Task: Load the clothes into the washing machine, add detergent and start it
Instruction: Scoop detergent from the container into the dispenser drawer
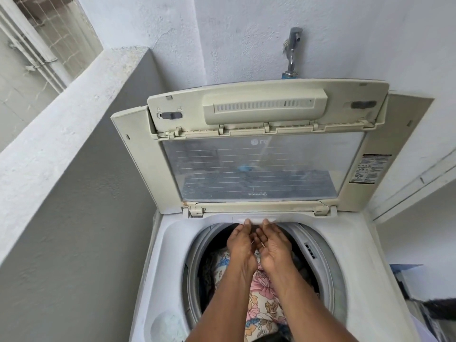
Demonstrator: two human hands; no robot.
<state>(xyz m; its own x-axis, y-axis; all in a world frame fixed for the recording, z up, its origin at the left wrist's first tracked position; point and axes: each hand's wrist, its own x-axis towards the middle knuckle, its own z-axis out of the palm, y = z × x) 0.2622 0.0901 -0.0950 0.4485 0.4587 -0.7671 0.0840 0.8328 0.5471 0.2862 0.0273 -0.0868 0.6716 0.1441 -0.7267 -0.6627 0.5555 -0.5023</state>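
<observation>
A white top-loading washing machine (350, 243) stands with its folding lid (261, 169) raised against the wall. Floral and dark clothes (262, 302) lie in the drum. My left hand (240, 244) and my right hand (275, 246) reach side by side over the drum to the back rim. The tips of both hands sit on the front lip of the detergent drawer (256, 218), with the other fingers curled below it. A ring shows on a curled finger of my right hand. What is inside the drawer is hidden.
A water tap (292, 45) sticks out of the wall above the lid. A grey parapet wall (74, 144) runs close along the left of the machine. A round recess (164, 325) is in the machine's front left corner. Blurred objects (419, 292) stand at the right.
</observation>
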